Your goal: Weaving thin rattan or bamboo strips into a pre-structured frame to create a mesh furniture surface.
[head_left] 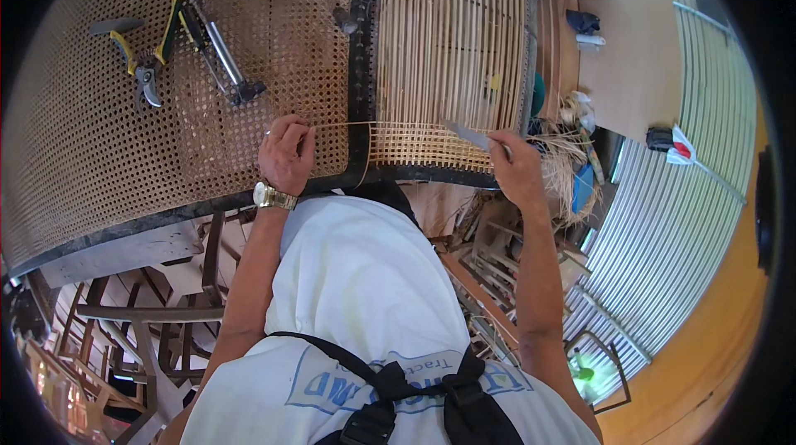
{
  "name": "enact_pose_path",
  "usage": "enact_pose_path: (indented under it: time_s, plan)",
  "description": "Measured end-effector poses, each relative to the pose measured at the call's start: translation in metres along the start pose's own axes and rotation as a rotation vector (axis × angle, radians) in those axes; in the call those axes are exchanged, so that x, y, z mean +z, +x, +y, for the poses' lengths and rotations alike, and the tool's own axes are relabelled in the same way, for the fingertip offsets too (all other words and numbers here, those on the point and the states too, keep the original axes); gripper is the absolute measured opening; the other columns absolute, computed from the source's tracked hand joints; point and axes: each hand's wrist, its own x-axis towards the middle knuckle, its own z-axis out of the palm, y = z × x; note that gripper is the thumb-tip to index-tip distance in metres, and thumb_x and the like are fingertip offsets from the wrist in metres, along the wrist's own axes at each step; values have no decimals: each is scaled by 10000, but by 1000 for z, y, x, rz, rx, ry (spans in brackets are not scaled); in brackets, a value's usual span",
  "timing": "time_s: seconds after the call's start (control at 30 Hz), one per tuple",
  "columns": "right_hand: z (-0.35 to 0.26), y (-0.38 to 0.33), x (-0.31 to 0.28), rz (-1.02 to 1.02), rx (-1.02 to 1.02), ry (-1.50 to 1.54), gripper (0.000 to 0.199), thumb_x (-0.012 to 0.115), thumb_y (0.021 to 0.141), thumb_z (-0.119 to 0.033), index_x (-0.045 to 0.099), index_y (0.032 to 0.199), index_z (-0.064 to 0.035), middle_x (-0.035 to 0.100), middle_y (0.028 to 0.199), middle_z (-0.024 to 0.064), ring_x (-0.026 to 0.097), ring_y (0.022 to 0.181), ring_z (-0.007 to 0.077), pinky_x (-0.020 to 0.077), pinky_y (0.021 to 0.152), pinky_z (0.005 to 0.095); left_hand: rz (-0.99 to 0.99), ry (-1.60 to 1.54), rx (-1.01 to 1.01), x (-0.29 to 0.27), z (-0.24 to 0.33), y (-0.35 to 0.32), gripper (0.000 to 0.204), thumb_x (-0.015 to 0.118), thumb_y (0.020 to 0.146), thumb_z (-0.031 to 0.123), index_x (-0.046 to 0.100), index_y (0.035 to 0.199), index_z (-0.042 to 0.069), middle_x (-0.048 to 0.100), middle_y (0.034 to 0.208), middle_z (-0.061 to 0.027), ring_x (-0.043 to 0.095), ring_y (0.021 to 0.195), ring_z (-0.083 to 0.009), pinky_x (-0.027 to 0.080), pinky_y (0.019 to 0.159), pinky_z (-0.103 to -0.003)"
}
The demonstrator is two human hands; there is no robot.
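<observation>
Head view, and the left hand (pixel 287 155) is pinching a thin cane strand (pixel 342 124), thumb and fingertips together on it, while the strand is stretching rightward from that hand across a black border strip (pixel 360 64) to a woven band (pixel 423 147). Opposite, the right hand (pixel 517 167) is clamping round a flat metal blade (pixel 468 135), whose tip is pointing back towards the left hand, over the band's far edge. Beyond the blade, long pale strips (pixel 448 39) are running away side by side. A gold watch (pixel 276 196) is circling the left wrist. Farther out, left of the left hand, yellow-handled pruning shears (pixel 148 84) and a silver-shafted tool (pixel 222 51) are lying on the cane-mesh surface (pixel 83 163). Just right of the right hand, loose fibres (pixel 570 176) are tangling.
</observation>
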Motion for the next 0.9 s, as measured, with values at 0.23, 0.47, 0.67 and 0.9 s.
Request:
enact_pose_path:
  time_s: [0.23,0.47,0.67,0.9]
  plan:
    - [-14,19,60,76,-17,478,182,591,1010,-131,616,1181,-70,617,1015,23,600,891,131,507,803,284,-7,-94,-30,-3,6,-3,126,753,826,94,632,836,61,674,979,-98,661,827,-318,533,697,-405]
    - [-155,97,225,373,-423,572,254,587,959,-75,561,1209,-40,563,1098,158,554,1059,342,442,953,415,-173,-174,-148,-6,10,-10,167,749,806,88,649,934,49,669,980,-137,663,819,-338,536,684,-424]
    - [-156,53,190,468,-540,390,285,607,941,-103,547,1215,-51,573,1148,187,544,1092,380,439,958,444,-37,-213,-232,-7,5,-12,140,720,845,99,660,950,28,688,887,-120,665,731,-252,528,646,-343]
    - [-5,49,169,64,92,338,276,634,977,-291,656,1028,-21,664,828,90,640,734,200,518,674,317,-186,-621,-530,-18,65,7,107,707,929,115,696,989,27,679,824,3,595,752,-54,493,654,-238]
